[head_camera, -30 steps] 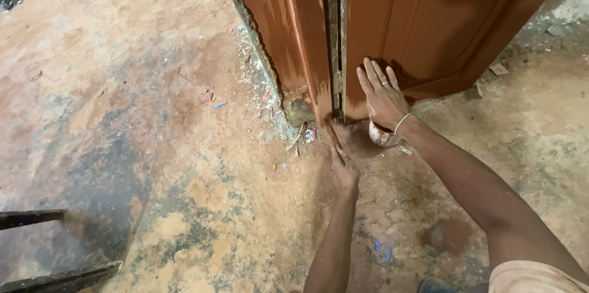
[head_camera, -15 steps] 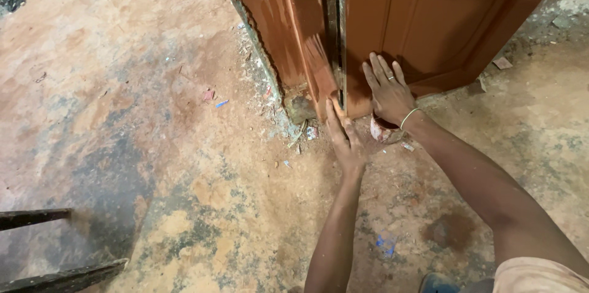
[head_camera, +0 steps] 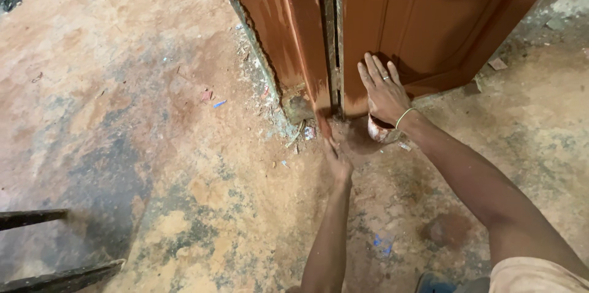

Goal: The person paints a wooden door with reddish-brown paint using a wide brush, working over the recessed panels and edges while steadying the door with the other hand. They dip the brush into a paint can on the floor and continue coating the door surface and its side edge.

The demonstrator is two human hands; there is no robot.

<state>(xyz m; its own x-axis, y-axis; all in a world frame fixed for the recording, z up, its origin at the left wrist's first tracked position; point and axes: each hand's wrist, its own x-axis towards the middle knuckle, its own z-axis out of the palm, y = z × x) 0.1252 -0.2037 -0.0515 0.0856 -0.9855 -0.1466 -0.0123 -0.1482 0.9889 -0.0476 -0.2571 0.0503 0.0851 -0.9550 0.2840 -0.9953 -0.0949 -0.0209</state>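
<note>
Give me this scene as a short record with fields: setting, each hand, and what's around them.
setting: stained concrete floor at the foot of a reddish-brown door
right hand: flat against the door's lower edge, fingers spread
left hand: low at the base of the door frame; whether it holds anything cannot be told
nearby: small paint-smeared cup under the right wrist
debris: chips and scraps along the frame's foot

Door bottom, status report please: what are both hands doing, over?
Right hand flat, open against the brown door. Left hand low at the door frame base, grip unclear. Small paint-smeared cup under right wrist; debris along the frame.
</note>
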